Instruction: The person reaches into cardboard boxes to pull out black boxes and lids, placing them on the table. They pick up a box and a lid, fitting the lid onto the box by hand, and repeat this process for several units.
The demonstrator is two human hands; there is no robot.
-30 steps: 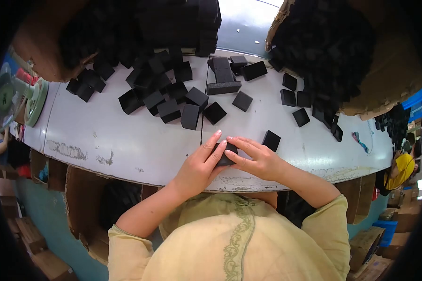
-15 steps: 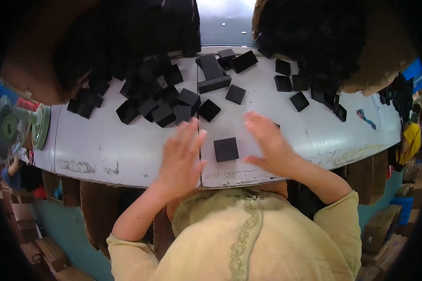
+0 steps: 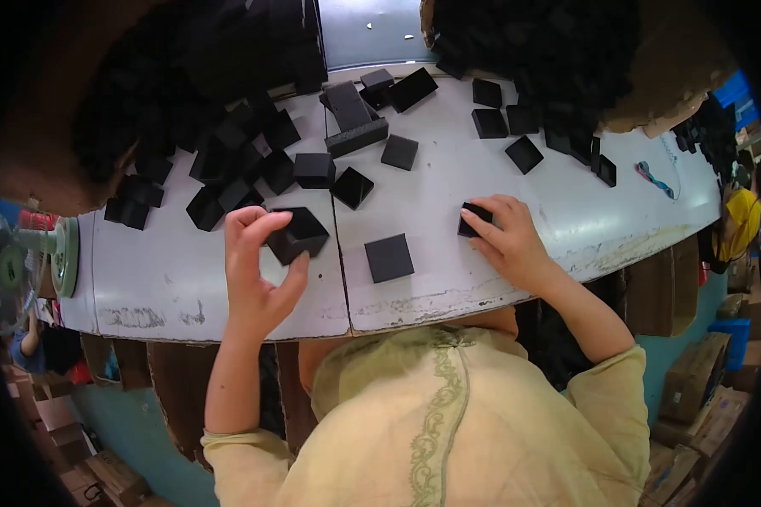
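My left hand (image 3: 258, 275) is raised over the white table (image 3: 177, 279) and pinches an open black box (image 3: 300, 235) between thumb and fingers. To the right, my right hand (image 3: 509, 241) lies on the table with its fingers closed around a small black square piece (image 3: 472, 218). Between the two hands a closed black square box (image 3: 389, 258) lies flat near the table's front edge, with neither hand touching it.
Several loose black boxes (image 3: 228, 169) spread from a big cardboard carton at the back left. A long black block (image 3: 355, 135) lies at the back middle. Another carton of black pieces (image 3: 550, 51) stands at the back right. A green fan (image 3: 59, 258) is at the left edge.
Both hands let go of the closed box and left it on the table. My left hand reached left and picked up an open box; my right hand moved right onto a small piece.
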